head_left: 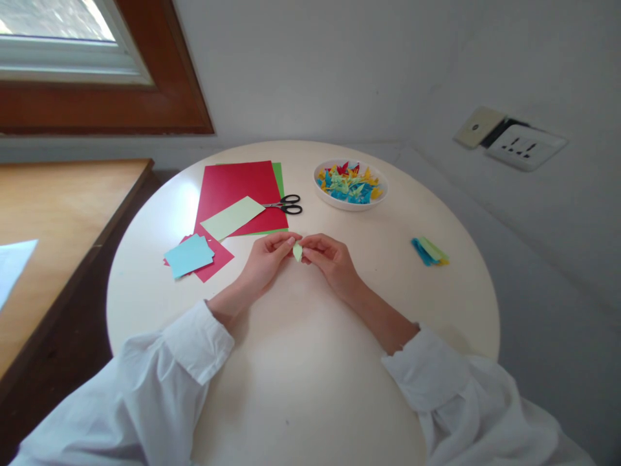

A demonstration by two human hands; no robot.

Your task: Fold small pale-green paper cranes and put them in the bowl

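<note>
Between my two hands is a small piece of folded pale green paper point(297, 251), pointed at its lower end. My left hand point(268, 260) pinches it from the left with thumb and fingers. From the right, the thumb and fingers of my right hand point(330, 260) close on its other side. Some fingertips are hidden behind the paper. Just beyond my hands lie black-handled scissors point(290, 204), their blades partly covered by a pale green paper strip point(233, 218) on a red sheet point(237, 184).
A white bowl point(350, 206) of colourful folded paper pieces stands at the back of the round table point(301, 362). Light blue paper squares point(190, 256) lie on red ones at left. Small folded strips point(431, 251) rest at right. A wooden desk point(68, 207) adjoins on the left.
</note>
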